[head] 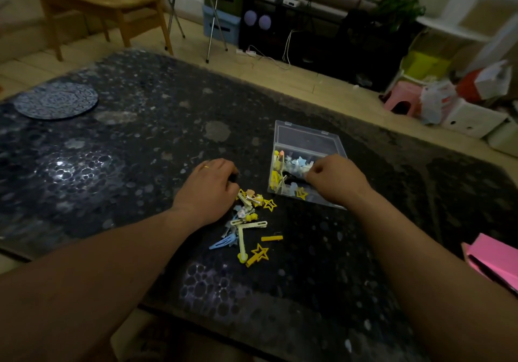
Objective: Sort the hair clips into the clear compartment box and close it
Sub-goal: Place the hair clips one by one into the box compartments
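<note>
While the open box (305,162) sits right of centre on the table (140,151), part filled with clips, right hand (333,179) curled over it, fingers together, grip unclear, left hand (208,190) cupped over the loose pile (249,221), ring (206,167) showing.

The scene is dim, the room lit weakly from above and beyond the far side. The dark patterned bench (157,143) takes small bright glints at its left and near the bottom centre. Wide-angle bending curves the bench's edges and stretches both forearms at the corners. The right edge, around the white shelves (476,19), is smeared and soft; the background looks hazy.
</note>
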{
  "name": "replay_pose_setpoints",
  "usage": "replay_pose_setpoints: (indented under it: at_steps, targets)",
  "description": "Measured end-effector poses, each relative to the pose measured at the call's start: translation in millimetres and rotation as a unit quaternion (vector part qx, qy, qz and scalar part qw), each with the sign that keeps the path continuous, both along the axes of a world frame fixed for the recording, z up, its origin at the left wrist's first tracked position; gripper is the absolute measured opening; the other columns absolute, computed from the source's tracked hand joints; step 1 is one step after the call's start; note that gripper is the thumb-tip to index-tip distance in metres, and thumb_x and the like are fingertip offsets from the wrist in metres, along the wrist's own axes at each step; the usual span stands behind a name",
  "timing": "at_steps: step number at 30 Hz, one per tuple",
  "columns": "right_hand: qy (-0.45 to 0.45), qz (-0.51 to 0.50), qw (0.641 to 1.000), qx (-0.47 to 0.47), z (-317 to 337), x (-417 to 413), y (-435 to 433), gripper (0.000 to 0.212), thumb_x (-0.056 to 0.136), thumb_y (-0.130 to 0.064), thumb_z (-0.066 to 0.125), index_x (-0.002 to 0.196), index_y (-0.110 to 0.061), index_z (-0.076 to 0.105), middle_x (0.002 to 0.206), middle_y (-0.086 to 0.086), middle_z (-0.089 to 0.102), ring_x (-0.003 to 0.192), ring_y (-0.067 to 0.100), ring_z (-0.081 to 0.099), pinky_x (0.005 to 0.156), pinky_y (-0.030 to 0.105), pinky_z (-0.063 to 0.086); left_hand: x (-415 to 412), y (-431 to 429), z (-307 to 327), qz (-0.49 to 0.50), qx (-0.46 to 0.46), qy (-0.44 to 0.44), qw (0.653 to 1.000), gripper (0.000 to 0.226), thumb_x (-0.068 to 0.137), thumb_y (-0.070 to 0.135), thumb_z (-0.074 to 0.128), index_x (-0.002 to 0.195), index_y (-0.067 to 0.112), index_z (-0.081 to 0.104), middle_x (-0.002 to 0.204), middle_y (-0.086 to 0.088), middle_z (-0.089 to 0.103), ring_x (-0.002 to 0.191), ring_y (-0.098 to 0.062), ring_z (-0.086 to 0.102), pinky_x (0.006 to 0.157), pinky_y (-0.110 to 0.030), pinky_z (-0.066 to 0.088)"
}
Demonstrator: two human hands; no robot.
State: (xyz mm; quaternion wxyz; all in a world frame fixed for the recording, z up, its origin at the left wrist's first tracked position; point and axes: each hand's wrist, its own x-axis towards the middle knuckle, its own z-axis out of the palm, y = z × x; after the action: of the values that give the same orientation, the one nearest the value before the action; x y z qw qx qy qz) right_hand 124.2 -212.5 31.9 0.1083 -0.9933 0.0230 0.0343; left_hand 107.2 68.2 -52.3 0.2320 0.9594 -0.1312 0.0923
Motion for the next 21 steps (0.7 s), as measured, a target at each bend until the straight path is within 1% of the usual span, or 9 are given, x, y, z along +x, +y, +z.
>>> replay_pose_setpoints:
  at_steps: [2,4,7,10,12,14,15,18,21]
  targets:
    - [-0.022,0.031,0.999,0.033,8.4,-14.1,6.6,0.038,0.103,-0.041,0.063,0.076,-0.017,0.074,0.072,0.004,0.07,0.065,0.019,0.064,0.059,0.032,0.05,0.3,0.4,-0.3,0.0,0.003,0.001,1.0,0.035,0.093,0.031,0.044,0.122,0.022,0.062,0.123,0.003,0.064,0.118,-0.017,0.055,0.113,-0.038,0.038]
    - [-0.035,0.061,0.995,0.064,12.1,-30.4,13.9,0.031,0.105,-0.039,0.063,0.083,-0.021,0.076,0.076,-0.004,0.071,0.07,0.013,0.064,0.059,0.028,0.044,0.0,0.3,-0.4,0.0,0.006,0.003,1.0,0.038,0.091,0.034,0.041,0.121,0.022,0.062,0.122,0.004,0.064,0.117,-0.017,0.056,0.113,-0.037,0.039]
    - [-0.037,0.092,0.991,0.09,6.1,-57.1,22.2,0.018,0.103,-0.037,0.065,0.099,-0.025,0.078,0.089,-0.015,0.07,0.08,0.002,0.064,0.069,0.026,0.05,0.1,0.3,-0.5,-0.003,0.0,0.003,1.0,0.043,0.088,0.037,0.036,0.119,0.024,0.062,0.122,0.006,0.064,0.117,-0.016,0.056,0.113,-0.036,0.038]
    - [0.005,0.14,0.984,0.114,-6.6,-81.0,28.1,0.013,0.101,-0.038,0.068,0.104,-0.029,0.076,0.096,-0.014,0.074,0.087,0.002,0.067,0.083,0.035,0.06,0.8,0.8,-1.8,-0.005,0.0,0.006,1.0,0.042,0.09,0.036,0.037,0.121,0.024,0.062,0.126,0.005,0.063,0.12,-0.015,0.055,0.115,-0.037,0.037]
    - [0.047,0.174,0.978,0.105,-12.4,-92.0,31.4,0.016,0.098,-0.043,0.071,0.108,-0.031,0.076,0.101,-0.015,0.072,0.092,0.002,0.066,0.087,0.035,0.058,0.8,0.5,-2.0,-0.006,0.001,0.005,1.0,0.04,0.091,0.034,0.039,0.122,0.024,0.062,0.127,0.005,0.063,0.12,-0.015,0.055,0.115,-0.036,0.036]
    - [0.074,0.205,0.973,0.08,-17.6,-97.5,33.3,0.022,0.094,-0.046,0.075,0.111,-0.032,0.074,0.104,-0.015,0.066,0.095,0.005,0.063,0.087,0.032,0.055,1.4,0.3,-2.0,-0.006,0.002,0.003,1.0,0.037,0.092,0.032,0.042,0.122,0.023,0.062,0.128,0.004,0.063,0.121,-0.015,0.055,0.115,-0.036,0.036]
    - [0.076,0.216,0.971,0.066,-20.0,-98.3,33.2,0.022,0.093,-0.045,0.076,0.111,-0.032,0.072,0.104,-0.014,0.062,0.096,0.006,0.062,0.085,0.031,0.053,1.8,0.0,-2.1,-0.005,0.003,0.004,1.0,0.036,0.093,0.031,0.043,0.122,0.023,0.062,0.128,0.004,0.063,0.121,-0.016,0.054,0.115,-0.035,0.035]
    - [0.064,0.231,0.97,0.041,-24.2,-96.4,31.3,0.012,0.096,-0.039,0.074,0.103,-0.03,0.07,0.103,-0.013,0.058,0.094,0.008,0.058,0.077,0.027,0.045,2.4,0.4,-2.9,-0.003,0.007,0.004,1.0,0.038,0.092,0.033,0.041,0.122,0.023,0.062,0.128,0.005,0.063,0.121,-0.015,0.054,0.115,-0.035,0.034]
    - [0.062,0.224,0.972,0.035,-26.6,-93.6,26.3,0.008,0.099,-0.037,0.069,0.099,-0.029,0.068,0.1,-0.012,0.058,0.089,0.008,0.058,0.074,0.027,0.043,1.9,0.0,-2.8,-0.003,0.008,0.002,1.0,0.039,0.092,0.033,0.041,0.123,0.022,0.061,0.123,0.005,0.063,0.117,-0.016,0.055,0.114,-0.035,0.035]
